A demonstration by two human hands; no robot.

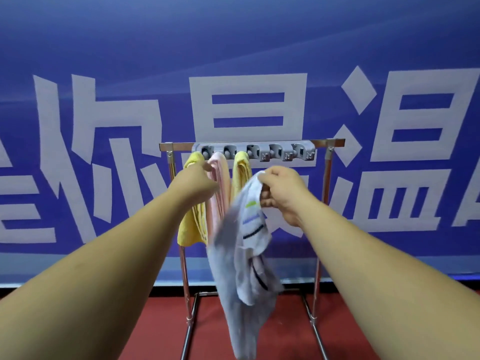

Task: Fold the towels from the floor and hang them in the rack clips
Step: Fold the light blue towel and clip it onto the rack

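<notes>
While standing before a metal rack [179, 146] on a red floor [117, 333], pinches the top of a grey striped towel [249, 242] between the thumb and curled fingers of the right hand [281, 189], near the middle of the scene and just short of the rack. Lets the rest of that towel hang loose and bunched, not folded flat, down toward the floor. Reaches with the left hand [198, 175] to the tops of the towels hung on the left. Cannot tell whether its fingers, hidden behind the back of the hand, grip cloth or only touch it.

Judged past the halfway mark. Hung already from the left part of the grey clip strip [306, 154], side by side: a yellow towel [187, 229], a pink towel [220, 178] and a second yellow towel [240, 172], each folded narrow. Left bare of cloth: the clips toward the right end of the strip. Left to do, by the look of it: fold the striped towel properly, lift it to a free clip right of the second yellow towel, push it in. Shows no other towel on the visible patch of floor, though with much of the floor out of frame, cannot say whether more wait. Backed on the far side by a blue banner [78, 48] with large white characters.
</notes>
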